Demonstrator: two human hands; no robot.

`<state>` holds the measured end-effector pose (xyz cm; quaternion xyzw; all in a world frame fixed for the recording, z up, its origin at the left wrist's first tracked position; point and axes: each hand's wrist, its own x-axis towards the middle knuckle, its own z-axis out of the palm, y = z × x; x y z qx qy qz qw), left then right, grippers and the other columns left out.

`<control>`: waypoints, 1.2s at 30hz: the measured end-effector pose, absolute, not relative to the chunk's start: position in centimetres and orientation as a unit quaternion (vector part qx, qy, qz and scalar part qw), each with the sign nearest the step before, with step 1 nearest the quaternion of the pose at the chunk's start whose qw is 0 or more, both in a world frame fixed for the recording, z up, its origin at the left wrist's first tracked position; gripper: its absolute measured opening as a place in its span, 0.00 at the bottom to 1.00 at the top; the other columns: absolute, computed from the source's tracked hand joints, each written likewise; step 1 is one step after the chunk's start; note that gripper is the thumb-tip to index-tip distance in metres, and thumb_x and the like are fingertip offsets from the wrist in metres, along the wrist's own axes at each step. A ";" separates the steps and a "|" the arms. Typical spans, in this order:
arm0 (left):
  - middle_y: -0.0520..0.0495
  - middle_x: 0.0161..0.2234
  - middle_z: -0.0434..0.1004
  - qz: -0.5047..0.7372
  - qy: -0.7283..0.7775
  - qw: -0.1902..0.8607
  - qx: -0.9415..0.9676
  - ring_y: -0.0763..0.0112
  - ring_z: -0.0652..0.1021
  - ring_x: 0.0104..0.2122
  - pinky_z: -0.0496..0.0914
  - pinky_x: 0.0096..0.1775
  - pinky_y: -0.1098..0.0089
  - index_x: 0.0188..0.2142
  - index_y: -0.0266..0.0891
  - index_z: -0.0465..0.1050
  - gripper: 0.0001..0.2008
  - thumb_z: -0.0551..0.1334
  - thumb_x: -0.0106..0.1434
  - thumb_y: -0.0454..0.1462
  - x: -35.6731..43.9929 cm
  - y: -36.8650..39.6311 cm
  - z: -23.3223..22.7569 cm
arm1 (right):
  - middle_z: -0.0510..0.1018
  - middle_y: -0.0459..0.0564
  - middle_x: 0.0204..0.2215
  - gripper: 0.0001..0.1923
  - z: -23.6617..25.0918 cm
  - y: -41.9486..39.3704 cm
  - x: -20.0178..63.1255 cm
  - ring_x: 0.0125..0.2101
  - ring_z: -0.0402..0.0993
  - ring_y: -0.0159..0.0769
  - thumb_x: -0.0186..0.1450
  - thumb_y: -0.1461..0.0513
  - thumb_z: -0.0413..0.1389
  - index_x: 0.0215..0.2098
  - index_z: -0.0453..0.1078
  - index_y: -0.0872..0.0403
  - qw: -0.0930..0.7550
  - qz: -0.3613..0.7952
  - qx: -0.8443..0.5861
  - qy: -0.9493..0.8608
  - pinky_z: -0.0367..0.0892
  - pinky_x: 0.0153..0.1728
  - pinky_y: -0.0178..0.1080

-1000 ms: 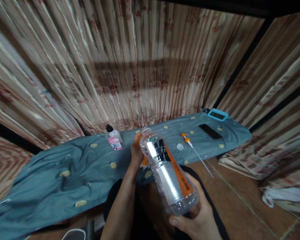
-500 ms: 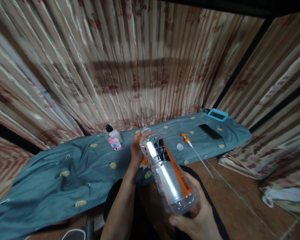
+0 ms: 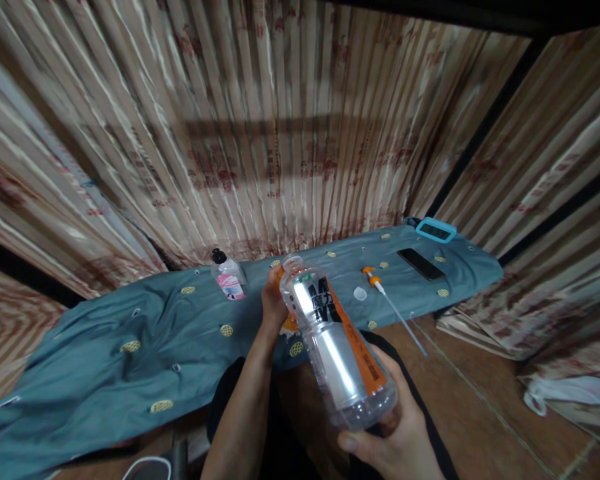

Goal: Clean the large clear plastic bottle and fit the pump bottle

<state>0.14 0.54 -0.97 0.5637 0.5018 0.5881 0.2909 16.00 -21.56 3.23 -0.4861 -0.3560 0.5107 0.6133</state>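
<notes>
A clear plastic drink bottle (image 3: 330, 340) with a silver and orange label lies tilted across the middle, its neck pointing away from me. My right hand (image 3: 395, 427) grips it around the base, thumb underneath. Behind the neck, my left hand (image 3: 274, 293) is closed around something orange (image 3: 290, 324), mostly hidden by the bottle. To the right, a pump dispenser top (image 3: 375, 280) with an orange head and a long clear tube lies on the cloth. Near it rests a small whitish disc (image 3: 360, 293). A pump bottle (image 3: 229, 280) with a black top and pink label is on the left.
A teal patterned cloth (image 3: 100, 367) covers the long surface. A black phone (image 3: 420, 264) and a blue-framed device (image 3: 435, 231) lie at its right end. Striped curtains (image 3: 300, 167) hang behind and at both sides, with dark poles (image 3: 485, 127) along them.
</notes>
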 end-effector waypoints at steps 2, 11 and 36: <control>0.45 0.43 0.81 0.586 0.510 0.289 0.560 0.56 0.80 0.44 0.74 0.49 0.58 0.45 0.44 0.72 0.15 0.64 0.58 0.40 0.2 0.5 -0.8 | 0.82 0.52 0.52 0.52 3.1 -21.6 16.1 0.50 0.81 0.52 0.40 0.51 0.79 0.60 0.65 0.46 0.613 0.506 -0.487 -0.361 0.78 0.47 0.41; 0.44 0.44 0.80 0.579 0.515 0.288 0.563 0.57 0.80 0.44 0.74 0.49 0.59 0.45 0.42 0.72 0.15 0.64 0.57 0.40 0.3 0.1 -0.1 | 0.84 0.49 0.50 0.51 3.4 -21.5 16.0 0.48 0.83 0.48 0.38 0.58 0.80 0.58 0.67 0.45 0.634 0.519 -0.464 -0.337 0.78 0.45 0.36; 0.45 0.43 0.81 0.591 0.509 0.287 0.556 0.57 0.80 0.44 0.73 0.50 0.58 0.44 0.43 0.73 0.15 0.65 0.56 0.40 0.2 0.5 -0.6 | 0.83 0.52 0.52 0.52 2.9 -21.5 16.1 0.48 0.83 0.50 0.39 0.56 0.80 0.60 0.66 0.46 0.630 0.504 -0.468 -0.359 0.78 0.45 0.38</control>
